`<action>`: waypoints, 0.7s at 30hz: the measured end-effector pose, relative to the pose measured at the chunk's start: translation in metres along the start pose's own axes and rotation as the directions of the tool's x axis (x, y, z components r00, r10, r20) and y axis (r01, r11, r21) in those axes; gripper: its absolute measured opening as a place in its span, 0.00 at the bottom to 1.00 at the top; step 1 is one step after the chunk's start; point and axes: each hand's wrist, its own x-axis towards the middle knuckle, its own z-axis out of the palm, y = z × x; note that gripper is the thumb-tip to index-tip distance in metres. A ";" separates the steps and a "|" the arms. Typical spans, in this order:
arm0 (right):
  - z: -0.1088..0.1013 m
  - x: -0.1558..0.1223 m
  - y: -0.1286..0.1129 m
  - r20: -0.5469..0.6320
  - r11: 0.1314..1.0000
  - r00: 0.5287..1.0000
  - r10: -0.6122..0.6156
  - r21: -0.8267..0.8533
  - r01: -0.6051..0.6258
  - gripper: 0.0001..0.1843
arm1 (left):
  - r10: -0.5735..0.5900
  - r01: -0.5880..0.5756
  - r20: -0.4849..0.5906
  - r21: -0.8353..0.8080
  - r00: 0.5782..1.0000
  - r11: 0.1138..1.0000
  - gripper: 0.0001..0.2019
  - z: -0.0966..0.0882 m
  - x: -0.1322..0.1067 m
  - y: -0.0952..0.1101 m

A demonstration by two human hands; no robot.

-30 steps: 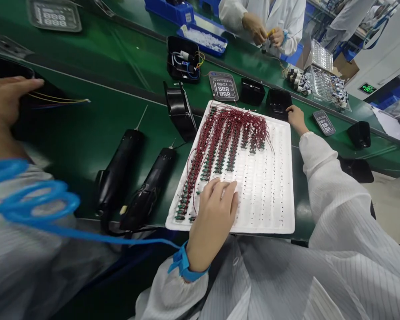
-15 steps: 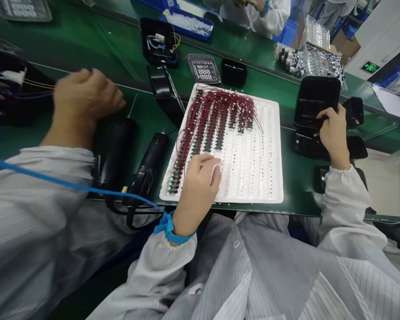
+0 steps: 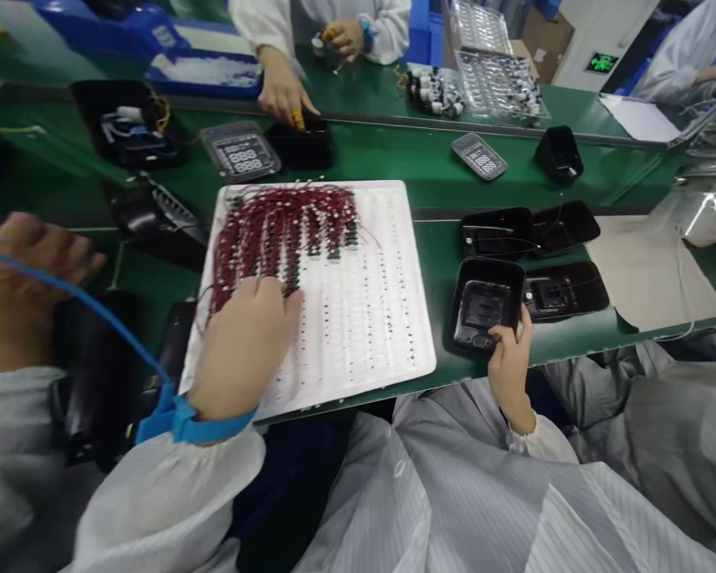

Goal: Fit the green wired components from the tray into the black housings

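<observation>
The right hand (image 3: pixel 511 358) grips a black housing (image 3: pixel 488 298) by its near right corner, digits bent over the rim, wrist low and the forearm coming up from the worktop's near edge. The housing faces open side up, close to that edge, just right of a white tray (image 3: pixel 346 326). The left hand (image 3: pixel 244 342), banded with a blue wrist strap (image 3: pixel 215 428), is laid palm down over the tray's near left part, its fingers curled under.

Those fingertips are hidden and slightly blurred, so I cannot tell whether they hold any of the red wires (image 3: pixel 274 231) beyond them. At the left edge of the view a neighbour's hand (image 3: pixel 24 270) is smeared by motion, with dark tools partly covered beneath it.

The tray's near side runs along the green worktop's (image 3: pixel 445 227) near edge. Past the gripped housing lie three more black housings (image 3: pixel 496 232), then a pale sheet (image 3: pixel 650 270) at the worktop's near right. Across its far side, another person's hand (image 3: pixel 283 87) rests on a dark box (image 3: pixel 304 147), and a green sign (image 3: pixel 601 63) glows on the wall behind.
</observation>
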 end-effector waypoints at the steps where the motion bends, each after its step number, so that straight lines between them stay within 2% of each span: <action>1: 0.000 -0.004 0.005 0.003 1.000 1.000 0.030 -0.002 -0.030 0.17 | 0.004 -0.004 0.008 0.024 1.000 1.000 0.14 -0.002 0.002 0.001; 6: -0.001 -0.010 0.016 0.007 0.991 0.992 0.123 0.061 -0.123 0.16 | -0.002 0.006 -0.034 0.101 0.999 0.995 0.16 -0.007 0.003 0.009; 11: 0.000 -0.011 0.011 0.127 0.972 0.972 0.195 0.109 -0.209 0.15 | -0.003 0.009 -0.118 0.052 0.993 0.999 0.12 -0.004 0.002 0.010; 15: -0.004 -0.014 0.005 0.206 0.966 0.952 0.224 0.083 -0.245 0.17 | -0.164 0.172 -0.132 0.046 0.978 0.984 0.09 -0.004 0.002 0.014; 19: -0.007 -0.020 0.001 0.219 0.965 0.958 0.184 0.145 -0.218 0.17 | -0.362 0.366 -0.127 0.007 0.923 0.931 0.06 -0.007 0.008 0.016; 20: -0.007 -0.022 0.001 0.211 0.966 0.964 0.164 0.163 -0.200 0.16 | -0.393 0.397 -0.156 -0.006 0.906 0.918 0.06 -0.008 0.010 0.015; 21: -0.008 -0.024 0.001 0.197 0.968 0.970 0.142 0.176 -0.178 0.16 | -0.356 0.360 -0.183 -0.016 0.916 0.933 0.06 -0.010 0.011 0.014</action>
